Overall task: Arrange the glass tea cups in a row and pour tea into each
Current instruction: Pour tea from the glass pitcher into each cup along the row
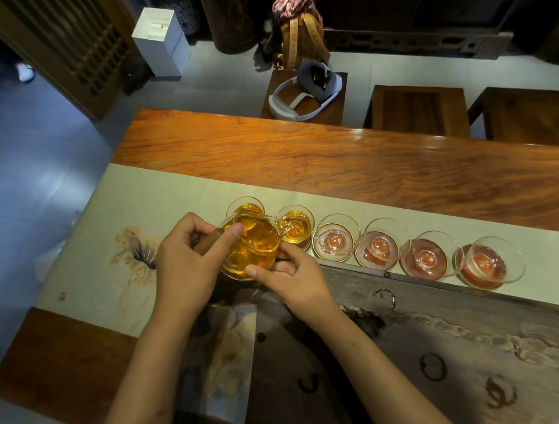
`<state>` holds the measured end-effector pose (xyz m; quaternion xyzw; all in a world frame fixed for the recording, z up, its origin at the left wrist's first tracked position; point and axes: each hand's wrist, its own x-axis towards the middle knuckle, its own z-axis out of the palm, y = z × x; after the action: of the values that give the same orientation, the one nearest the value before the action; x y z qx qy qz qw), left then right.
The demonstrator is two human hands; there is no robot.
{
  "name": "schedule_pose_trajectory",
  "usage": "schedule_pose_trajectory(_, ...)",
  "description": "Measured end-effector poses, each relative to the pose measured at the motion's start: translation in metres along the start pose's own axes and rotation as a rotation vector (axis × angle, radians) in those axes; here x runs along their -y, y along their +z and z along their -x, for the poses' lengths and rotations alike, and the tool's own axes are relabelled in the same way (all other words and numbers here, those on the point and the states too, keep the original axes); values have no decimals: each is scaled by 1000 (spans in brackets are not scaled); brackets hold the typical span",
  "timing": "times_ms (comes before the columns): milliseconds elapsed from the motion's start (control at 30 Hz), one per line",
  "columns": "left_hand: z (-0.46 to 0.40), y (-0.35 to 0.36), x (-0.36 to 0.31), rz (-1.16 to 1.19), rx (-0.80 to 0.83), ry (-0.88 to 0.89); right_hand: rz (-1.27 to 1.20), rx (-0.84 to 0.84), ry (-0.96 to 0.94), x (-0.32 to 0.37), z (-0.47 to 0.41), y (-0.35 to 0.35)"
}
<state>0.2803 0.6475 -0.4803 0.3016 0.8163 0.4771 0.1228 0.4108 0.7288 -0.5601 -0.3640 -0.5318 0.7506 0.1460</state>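
Several glass tea cups stand in a row on round coasters along the cream table runner (165, 192). The leftmost cup (245, 207) holds amber tea. The second cup (295, 226) is receiving tea from the spout of a glass pitcher (251, 247) full of amber tea, tilted to the right. My left hand (191, 259) grips the pitcher's wooden handle. My right hand (288, 275) steadies the pitcher's lower side with thumb and fingers. The cups to the right, from the third cup (336, 240) to the last cup (488, 262), hold no tea.
A grey stone tea tray (425, 343) with ring stains lies right in front of the cups. The wooden table (305, 155) stretches beyond the runner. Behind it stand wooden stools (418, 108), one carrying a headset (307, 92). A white box (162, 39) sits on the floor.
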Motion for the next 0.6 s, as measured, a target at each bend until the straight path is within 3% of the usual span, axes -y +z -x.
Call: schedule_pose_trajectory(600,22,-11,7,66,10,-6,96,-9,3,7,14,-2)
